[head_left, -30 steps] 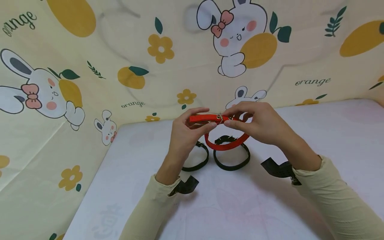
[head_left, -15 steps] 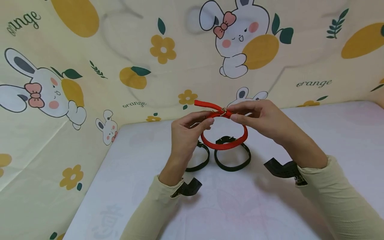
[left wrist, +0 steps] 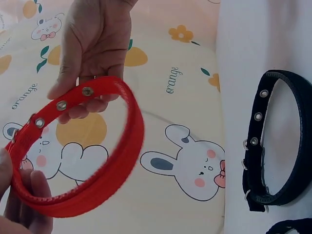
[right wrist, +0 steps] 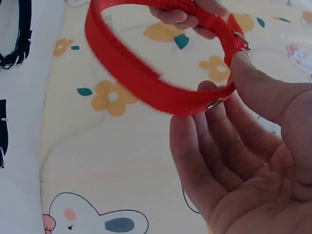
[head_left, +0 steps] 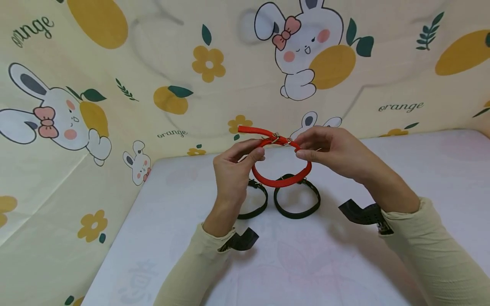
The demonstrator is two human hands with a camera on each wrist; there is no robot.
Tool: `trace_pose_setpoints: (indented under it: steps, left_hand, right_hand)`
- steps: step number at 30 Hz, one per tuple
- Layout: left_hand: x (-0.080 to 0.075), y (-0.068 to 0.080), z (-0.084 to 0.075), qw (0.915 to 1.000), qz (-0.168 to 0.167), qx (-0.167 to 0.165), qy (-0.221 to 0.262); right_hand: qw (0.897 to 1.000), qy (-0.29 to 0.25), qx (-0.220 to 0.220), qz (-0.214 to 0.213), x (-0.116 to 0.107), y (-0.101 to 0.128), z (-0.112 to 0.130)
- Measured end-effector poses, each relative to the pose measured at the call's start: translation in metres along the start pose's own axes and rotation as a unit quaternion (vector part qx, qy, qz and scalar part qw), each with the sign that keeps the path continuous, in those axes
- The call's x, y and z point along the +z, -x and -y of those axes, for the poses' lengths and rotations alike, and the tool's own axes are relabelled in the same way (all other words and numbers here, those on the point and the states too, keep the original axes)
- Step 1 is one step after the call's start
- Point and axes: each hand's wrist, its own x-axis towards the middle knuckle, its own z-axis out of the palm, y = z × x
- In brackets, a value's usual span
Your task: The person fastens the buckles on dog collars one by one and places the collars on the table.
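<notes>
A red collar (head_left: 281,183), closed into a loop, is held up above the table between both hands. My left hand (head_left: 234,172) pinches its left side between thumb and fingers. On the opposite side, my right hand (head_left: 331,148) pinches the band right of the metal buckle (head_left: 275,138). The strap's free end (head_left: 250,129) sticks out to the upper left, past the buckle. Metal eyelets (left wrist: 61,106) line the band in the left wrist view. In the right wrist view, the thumb (right wrist: 261,90) presses on the band opposite the fingertips.
Two black collars lie looped on the white table (head_left: 291,263) below the hands, one black collar (head_left: 296,216) to the right and another black collar (head_left: 254,213) partly behind the left wrist. A patterned cloth (head_left: 226,97) hangs behind the table. Black straps hang at both wrists.
The strap's free end, earlier along the left hand's fingers, now sticks out free. The right hand has slid off the buckle to the band's right side; the left hand now grips the loop's left side.
</notes>
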Motion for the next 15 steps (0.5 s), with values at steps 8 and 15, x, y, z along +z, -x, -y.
trace_pose_setpoints:
  steps: [8,15]
  left_hand:
    - [0.0004,-0.0011,-0.0012,0.9998,0.015,0.014,-0.004]
    - [0.0007,0.0009,-0.0002,0.9992,0.024,0.017,-0.028]
  right_hand:
    - [0.999,-0.005,-0.006,-0.032,0.0013,-0.0009,0.0024]
    - [0.999,-0.020,0.004,-0.046,0.0048,0.0000,0.0023]
